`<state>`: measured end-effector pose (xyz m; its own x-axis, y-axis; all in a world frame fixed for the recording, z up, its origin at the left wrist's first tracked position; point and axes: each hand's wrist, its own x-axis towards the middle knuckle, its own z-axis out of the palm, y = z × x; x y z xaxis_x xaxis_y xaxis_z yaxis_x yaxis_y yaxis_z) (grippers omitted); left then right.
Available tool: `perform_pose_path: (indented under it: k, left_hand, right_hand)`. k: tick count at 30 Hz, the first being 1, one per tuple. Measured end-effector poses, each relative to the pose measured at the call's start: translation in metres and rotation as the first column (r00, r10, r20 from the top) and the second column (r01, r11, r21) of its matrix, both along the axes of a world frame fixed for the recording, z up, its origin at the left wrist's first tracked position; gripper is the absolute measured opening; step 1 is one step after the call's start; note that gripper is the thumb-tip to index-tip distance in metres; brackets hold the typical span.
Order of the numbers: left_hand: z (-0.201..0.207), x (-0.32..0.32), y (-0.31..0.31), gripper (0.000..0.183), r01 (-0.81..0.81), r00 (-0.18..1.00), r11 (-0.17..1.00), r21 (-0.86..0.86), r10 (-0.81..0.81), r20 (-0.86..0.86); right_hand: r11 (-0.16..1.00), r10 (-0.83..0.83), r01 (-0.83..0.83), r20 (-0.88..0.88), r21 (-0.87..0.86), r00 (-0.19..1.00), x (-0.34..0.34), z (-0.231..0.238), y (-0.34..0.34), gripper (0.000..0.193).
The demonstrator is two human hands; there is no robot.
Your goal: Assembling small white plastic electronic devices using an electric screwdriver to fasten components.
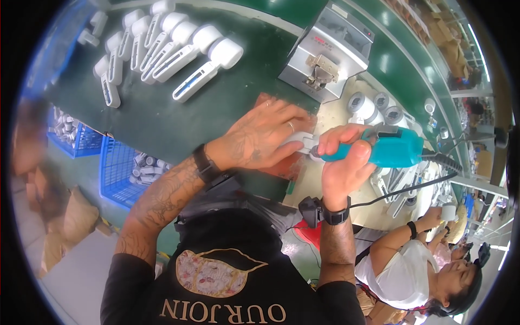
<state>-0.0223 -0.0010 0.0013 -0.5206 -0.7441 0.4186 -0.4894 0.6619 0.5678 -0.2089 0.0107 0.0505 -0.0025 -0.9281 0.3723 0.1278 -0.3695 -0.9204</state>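
While the L hand (262, 130) pinches a white part (309, 141) btwn thumb and fingers by a reddish mat (279, 169), the R hand (346, 165) is wrapped round a teal power tool (398, 147), its front end pointing L at the part. Can't tell if tool tip and part actually touch. So both hands are closed on smth: L narrow, R in a full grip. The white part sits btwn the two hands, nr the near side of the green worktop (162, 116). Dark cord (447, 161) comes off the tool's back end.

Far L on the worktop: a group of white handled units (176, 60), lying side by side, handles mostly twd the person. Far side, R of centre: grey metal machine (340, 51), w/ a pale board (331, 116) next to it; more white units w/ round heads (369, 112) nr the tool.

Below, to the L: blue basket (116, 176) w/ small white & grey pcs (146, 170), plus a 2nd blue basket (89, 142), also w/ pcs. Lower R, a co-worker in a white top (403, 273).
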Motion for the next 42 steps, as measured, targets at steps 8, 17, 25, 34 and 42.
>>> perform_pose_path:
  k: [8, 17, 25, 34, 42]
  left_hand:
    - [0.004, 0.002, 0.006, 0.036, 0.044, 0.995, 0.991, -0.129, -0.055, -0.087]
    - [0.000, 0.055, 0.045, 0.030, -0.401, 0.912, 0.901, -0.165, 0.377, -0.158]
    - [0.016, 0.065, 0.000, 0.050, -0.548, 0.787, 0.796, -0.257, 0.594, 0.163]
    - [-0.008, 0.099, -0.049, 0.042, -0.542, 0.656, 0.719, -0.436, 0.686, 0.316]
    - [0.036, -0.078, -0.035, 0.027, -0.193, 0.978, 0.897, -0.397, 0.142, -0.154]
  right_hand:
    - [0.997, -0.036, 0.034, 0.026, 0.063, 0.999, 0.002, 0.003, 0.017, 0.056]
    - [0.993, -0.092, 0.106, 0.217, -0.052, 0.972, -0.030, 0.033, 0.079, 0.073]
    - [0.995, -0.099, 0.097, 0.152, 0.022, 0.983, -0.032, 0.022, 0.084, 0.068]
    - [0.997, 0.006, -0.020, 0.177, 0.078, 0.984, -0.055, 0.018, 0.103, 0.067]
    - [0.996, -0.008, -0.018, 0.265, 0.093, 0.964, -0.069, 0.011, 0.116, 0.056]
